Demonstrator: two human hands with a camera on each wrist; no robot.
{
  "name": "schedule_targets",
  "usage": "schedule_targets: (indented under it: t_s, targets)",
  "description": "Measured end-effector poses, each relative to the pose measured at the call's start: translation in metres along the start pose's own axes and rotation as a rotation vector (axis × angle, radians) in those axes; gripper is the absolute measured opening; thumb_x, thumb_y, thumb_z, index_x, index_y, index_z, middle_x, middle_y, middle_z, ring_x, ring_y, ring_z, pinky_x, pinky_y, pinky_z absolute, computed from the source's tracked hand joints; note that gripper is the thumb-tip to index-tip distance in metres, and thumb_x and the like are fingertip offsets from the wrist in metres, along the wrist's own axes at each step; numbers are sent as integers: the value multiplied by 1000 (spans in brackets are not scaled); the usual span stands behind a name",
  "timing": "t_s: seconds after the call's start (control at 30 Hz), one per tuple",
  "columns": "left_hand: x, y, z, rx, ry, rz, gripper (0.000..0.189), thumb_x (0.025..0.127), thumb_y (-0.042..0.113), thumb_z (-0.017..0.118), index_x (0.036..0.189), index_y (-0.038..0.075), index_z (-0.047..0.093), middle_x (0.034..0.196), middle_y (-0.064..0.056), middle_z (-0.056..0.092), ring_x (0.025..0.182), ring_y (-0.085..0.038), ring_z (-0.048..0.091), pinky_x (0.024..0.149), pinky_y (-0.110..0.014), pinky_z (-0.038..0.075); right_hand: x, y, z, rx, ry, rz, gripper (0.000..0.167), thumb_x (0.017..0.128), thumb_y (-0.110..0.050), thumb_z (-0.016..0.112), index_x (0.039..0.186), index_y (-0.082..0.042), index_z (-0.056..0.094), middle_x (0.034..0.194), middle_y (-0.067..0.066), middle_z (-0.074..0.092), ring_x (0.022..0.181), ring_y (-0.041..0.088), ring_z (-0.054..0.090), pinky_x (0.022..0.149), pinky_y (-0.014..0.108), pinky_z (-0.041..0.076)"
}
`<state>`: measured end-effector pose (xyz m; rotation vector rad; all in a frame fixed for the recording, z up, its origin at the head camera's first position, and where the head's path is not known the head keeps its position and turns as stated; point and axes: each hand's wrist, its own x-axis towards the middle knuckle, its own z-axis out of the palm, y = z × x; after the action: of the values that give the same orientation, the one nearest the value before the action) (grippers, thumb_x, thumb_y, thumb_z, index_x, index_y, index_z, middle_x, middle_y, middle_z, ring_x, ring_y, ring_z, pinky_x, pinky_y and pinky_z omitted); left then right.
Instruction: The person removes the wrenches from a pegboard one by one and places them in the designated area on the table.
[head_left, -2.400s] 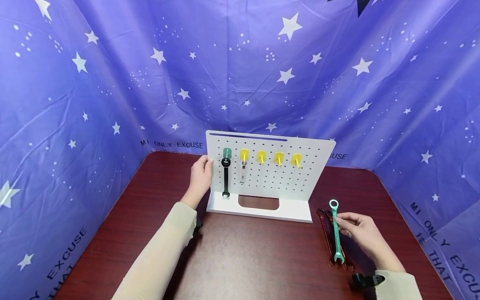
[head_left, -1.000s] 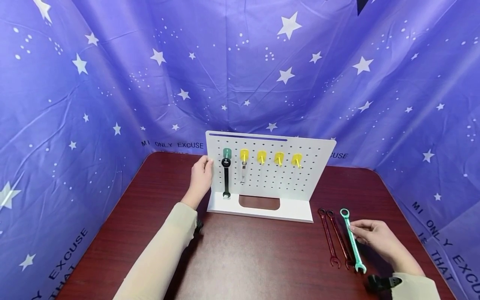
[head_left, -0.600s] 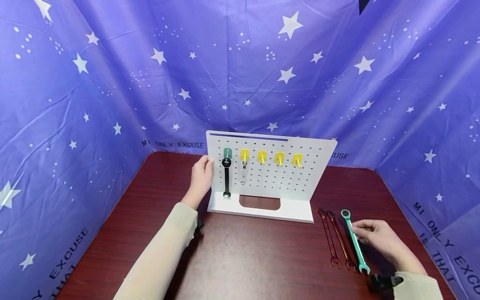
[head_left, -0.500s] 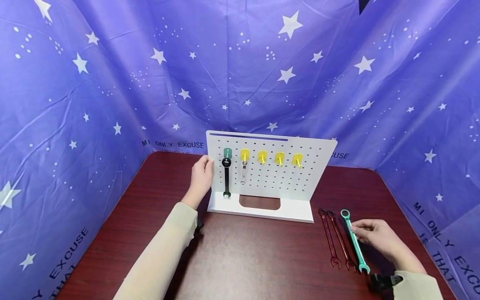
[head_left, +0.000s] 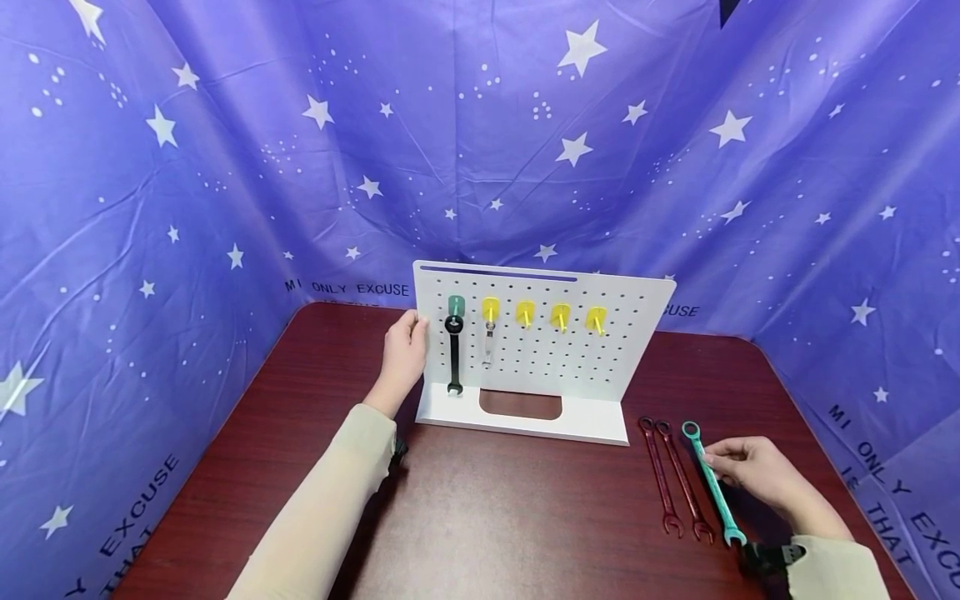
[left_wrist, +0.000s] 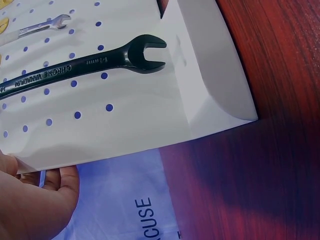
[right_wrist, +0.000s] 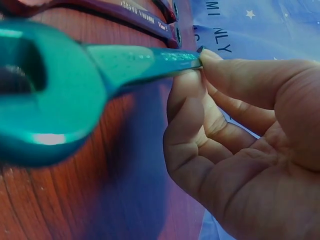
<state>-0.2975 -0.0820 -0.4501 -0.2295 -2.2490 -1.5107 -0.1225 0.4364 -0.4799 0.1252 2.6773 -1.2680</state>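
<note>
My left hand [head_left: 401, 354] grips the left edge of a white pegboard stand [head_left: 570, 358], thumb in front and fingers behind. A black combination wrench [head_left: 453, 358] hangs from the green hook [head_left: 456, 305] nearest that hand. Beside it a small silver wrench [head_left: 489, 343] hangs on the first yellow hook [head_left: 491, 308]. At the right, my right hand [head_left: 757, 475] pinches a green combination wrench [head_left: 716, 483] between thumb and fingers, ring end away from me. In the right wrist view its open end [right_wrist: 60, 95] looms close, raised off the table. Two red wrenches [head_left: 662, 479] [head_left: 686, 483] lie just left of it.
Three more yellow hooks [head_left: 561, 317] stick out of the board and bear nothing. The dark red wooden table [head_left: 480, 517] spreads in front of the stand. A blue star-printed curtain [head_left: 480, 150] encloses the table at the back and sides.
Since the first frame, my right hand has moved the green wrench rightward and toward me, off from above the red wrenches. In the last half second it barely shifts. My left hand stays on the board.
</note>
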Motion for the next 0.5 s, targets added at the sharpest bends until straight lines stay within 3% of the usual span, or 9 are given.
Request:
schedule_targets:
  t_s: [0.5]
  targets:
    - [1, -2, 0, 7, -2, -8, 19, 106, 9, 53, 89, 2, 58, 65, -6, 42, 62, -22, 44, 58, -34, 38, 12, 2, 0, -27, -48, 6, 17, 97, -4, 66, 101, 13, 70, 80, 8, 66, 69, 16, 59, 62, 31, 53]
